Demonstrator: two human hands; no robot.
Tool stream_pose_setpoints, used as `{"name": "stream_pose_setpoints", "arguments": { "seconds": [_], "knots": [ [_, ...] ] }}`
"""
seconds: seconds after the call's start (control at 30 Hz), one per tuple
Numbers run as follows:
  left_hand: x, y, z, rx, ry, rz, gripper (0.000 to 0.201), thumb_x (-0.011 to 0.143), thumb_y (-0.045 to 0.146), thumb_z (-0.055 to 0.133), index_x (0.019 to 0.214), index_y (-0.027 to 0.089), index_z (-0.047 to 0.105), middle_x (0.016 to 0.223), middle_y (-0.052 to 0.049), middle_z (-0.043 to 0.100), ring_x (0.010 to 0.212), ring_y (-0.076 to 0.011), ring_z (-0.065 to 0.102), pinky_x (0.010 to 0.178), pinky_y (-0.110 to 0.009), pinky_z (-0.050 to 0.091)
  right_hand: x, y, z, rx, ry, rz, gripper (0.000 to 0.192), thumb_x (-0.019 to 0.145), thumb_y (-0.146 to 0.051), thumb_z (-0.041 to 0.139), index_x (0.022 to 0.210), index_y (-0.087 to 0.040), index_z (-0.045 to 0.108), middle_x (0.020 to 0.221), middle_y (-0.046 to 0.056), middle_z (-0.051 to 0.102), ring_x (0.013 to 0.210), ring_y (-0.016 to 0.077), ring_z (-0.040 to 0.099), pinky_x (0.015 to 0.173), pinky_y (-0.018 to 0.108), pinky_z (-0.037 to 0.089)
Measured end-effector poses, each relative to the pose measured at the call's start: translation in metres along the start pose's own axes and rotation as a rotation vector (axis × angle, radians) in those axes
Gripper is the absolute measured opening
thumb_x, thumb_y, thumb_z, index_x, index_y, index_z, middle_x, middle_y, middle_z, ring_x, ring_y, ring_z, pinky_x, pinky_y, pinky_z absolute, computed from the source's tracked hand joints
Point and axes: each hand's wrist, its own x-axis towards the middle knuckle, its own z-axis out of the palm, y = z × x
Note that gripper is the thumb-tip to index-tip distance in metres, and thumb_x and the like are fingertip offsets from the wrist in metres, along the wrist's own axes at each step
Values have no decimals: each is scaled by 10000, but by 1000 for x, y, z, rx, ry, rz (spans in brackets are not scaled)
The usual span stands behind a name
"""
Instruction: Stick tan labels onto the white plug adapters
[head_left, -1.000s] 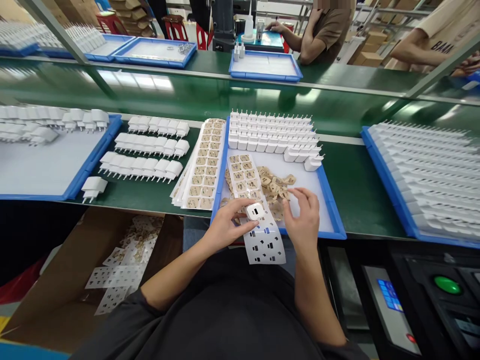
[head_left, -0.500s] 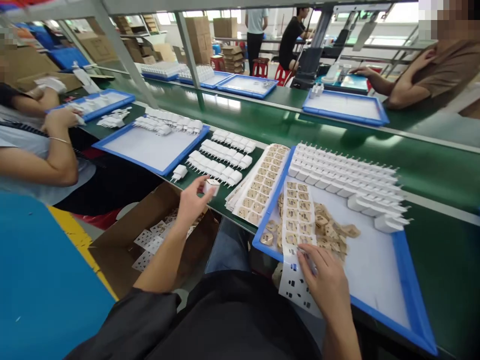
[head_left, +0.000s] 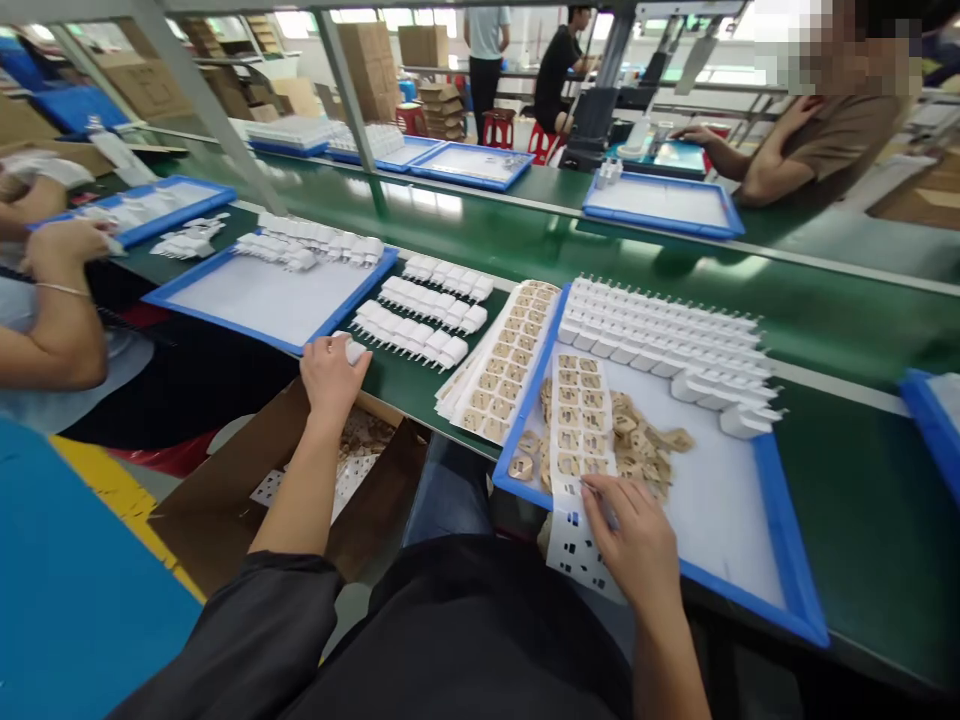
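Observation:
My left hand [head_left: 330,375] is closed around a white plug-in charger [head_left: 355,350] at the table's near edge, partly hiding it. Beside it, rows of white chargers [head_left: 416,335] lie with their pins toward me. My right hand [head_left: 637,535] pinches a slim metallic tool, seemingly tweezers [head_left: 588,486], mostly covered by the fingers. Its tip is at the sticker sheet [head_left: 581,410], whose upper part carries brown stickers. The sheet's bare, punched lower end [head_left: 577,550] hangs over the front rim of the blue-edged tray [head_left: 780,540].
A stack of sticker sheets [head_left: 502,365] leans along the tray's left side. Loose brown pieces [head_left: 637,445] and upright chargers [head_left: 660,330] fill part of the tray. Another tray [head_left: 277,295] lies left. A cardboard box [head_left: 225,490] stands below. Co-workers sit left and across.
My left hand has moved left with the charger, to where a single charger lay. My right hand stays at the sheet. The whole view has shifted somewhat.

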Motion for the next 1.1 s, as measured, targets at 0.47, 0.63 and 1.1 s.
{"name": "stream_pose_setpoints", "arguments": {
  "seconds": [0.47,0.63,1.1],
  "knots": [
    [-130,206,-21,-677,-510,943,297,984,388,594,1199,216,706,1304,-86,704,1224,-284,597,1059,-455,488,-20,-18,-29,145,-148,58,249,958,-256,638,1207,-240,648,1100,80,736,1014,257,669,898,436,529],
    [-136,213,-18,-628,-628,1089,385,1000,443,560,1305,232,664,1416,-92,641,1360,-329,527,1122,-515,435,-30,-17,-35,206,-44,180,236,969,-234,616,1201,-246,653,1106,80,725,1036,247,674,903,409,539],
    [-140,204,-22,-553,-680,1148,439,1015,486,515,1356,234,630,1437,-72,635,1393,-312,516,1182,-489,346,-24,-17,-29,67,-79,332,129,979,-278,602,1050,-213,688,1031,92,677,1006,267,618,898,437,494]
  ]
}}
